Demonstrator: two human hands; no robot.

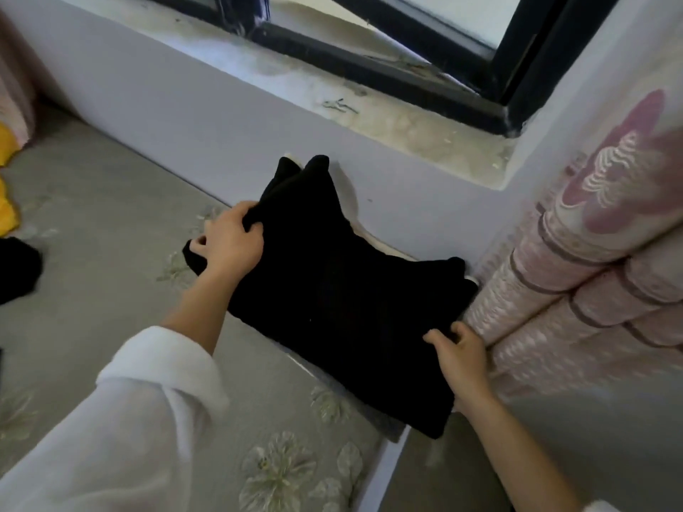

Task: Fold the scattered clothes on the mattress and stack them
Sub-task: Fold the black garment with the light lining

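A folded black garment [332, 290] lies on the corner of the grey flowered mattress [111, 253], against the lilac wall. Pale folded cloth [373, 242] shows under its far edge, and a grey layer [388, 424] peeks out at its near corner. My left hand [229, 242] grips the garment's upper left edge with curled fingers. My right hand [462, 360] grips its lower right edge, fingers curled over the fabric. Another black piece [16, 267] and a yellow one [7, 212] lie at the mattress's far left.
A pink quilted headboard [576, 275] stands right beside the garment on the right. A dusty window sill [388, 116] with a black frame runs above the wall. Floor [554, 437] shows past the mattress's right edge.
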